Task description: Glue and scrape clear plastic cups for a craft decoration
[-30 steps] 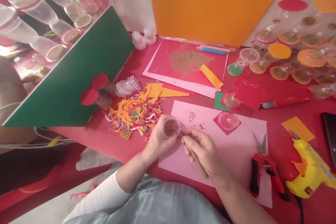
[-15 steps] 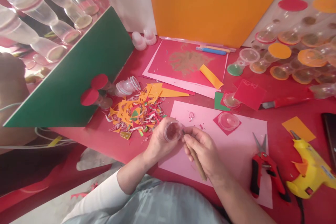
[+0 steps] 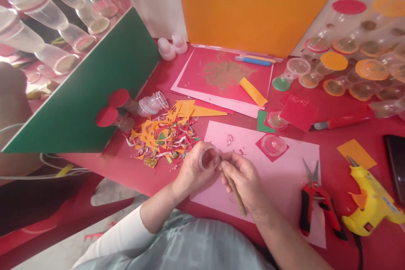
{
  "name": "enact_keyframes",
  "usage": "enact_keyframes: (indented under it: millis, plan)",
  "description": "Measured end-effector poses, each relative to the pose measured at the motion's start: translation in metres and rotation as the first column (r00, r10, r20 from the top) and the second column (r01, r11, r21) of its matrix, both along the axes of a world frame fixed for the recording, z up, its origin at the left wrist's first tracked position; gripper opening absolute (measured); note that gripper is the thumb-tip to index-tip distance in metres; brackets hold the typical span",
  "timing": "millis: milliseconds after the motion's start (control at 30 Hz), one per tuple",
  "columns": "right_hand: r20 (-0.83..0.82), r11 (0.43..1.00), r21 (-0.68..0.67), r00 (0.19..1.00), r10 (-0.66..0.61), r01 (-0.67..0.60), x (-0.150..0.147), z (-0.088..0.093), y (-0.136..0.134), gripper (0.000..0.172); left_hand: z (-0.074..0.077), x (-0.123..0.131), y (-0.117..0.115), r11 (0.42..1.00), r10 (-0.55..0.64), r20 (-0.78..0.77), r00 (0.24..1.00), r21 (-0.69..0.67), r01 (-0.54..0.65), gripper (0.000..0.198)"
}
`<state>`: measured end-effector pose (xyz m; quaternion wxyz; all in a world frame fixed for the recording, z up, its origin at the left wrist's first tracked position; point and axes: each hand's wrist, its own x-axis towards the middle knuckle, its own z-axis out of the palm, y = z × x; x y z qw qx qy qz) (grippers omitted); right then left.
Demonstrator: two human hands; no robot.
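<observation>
A small clear plastic cup (image 3: 209,158) is held in my left hand (image 3: 193,168), its round opening facing up toward me. My right hand (image 3: 238,175) is closed on a tool with a brown wooden handle (image 3: 237,196); its working end meets the cup's right edge, partly hidden by my fingers. Both hands are over the pink sheet (image 3: 278,177). Small red scraps (image 3: 242,152) lie just beyond them. Further right, a clear round cup (image 3: 272,145) rests on a red paper square.
Red-handled snips (image 3: 319,206) and a yellow glue gun (image 3: 368,204) lie at the right. Paper scraps (image 3: 164,135) are heaped at the left beside a green board (image 3: 82,97). Joined clear cups (image 3: 344,67) stand at the back right. Another person's arm (image 3: 14,105) shows at far left.
The view has shifted slightly, so things on the right appear a little further left. Both hands keep their hold, with the cup turned only slightly.
</observation>
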<state>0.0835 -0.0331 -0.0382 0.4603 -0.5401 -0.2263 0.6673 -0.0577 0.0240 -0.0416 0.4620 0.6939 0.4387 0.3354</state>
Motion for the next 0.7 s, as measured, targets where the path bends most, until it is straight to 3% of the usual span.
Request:
enact_keyframes:
  millis: [500, 700]
  plan:
    - [-0.045, 0.999, -0.032, 0.999, 0.021, -0.022, 0.005, 0.0011, 0.0019, 0.025, 0.0018, 0.0021, -0.0001, 1.0, 0.014, -0.006, 1.0, 0.022, -0.013, 0.015]
    - [-0.059, 1.0, -0.006, 0.998, 0.005, -0.005, 0.0059, 0.0063, 0.0021, 0.03, 0.0012, 0.0001, 0.0023, 0.997, 0.032, 0.031, 0.999, -0.069, -0.03, 0.021]
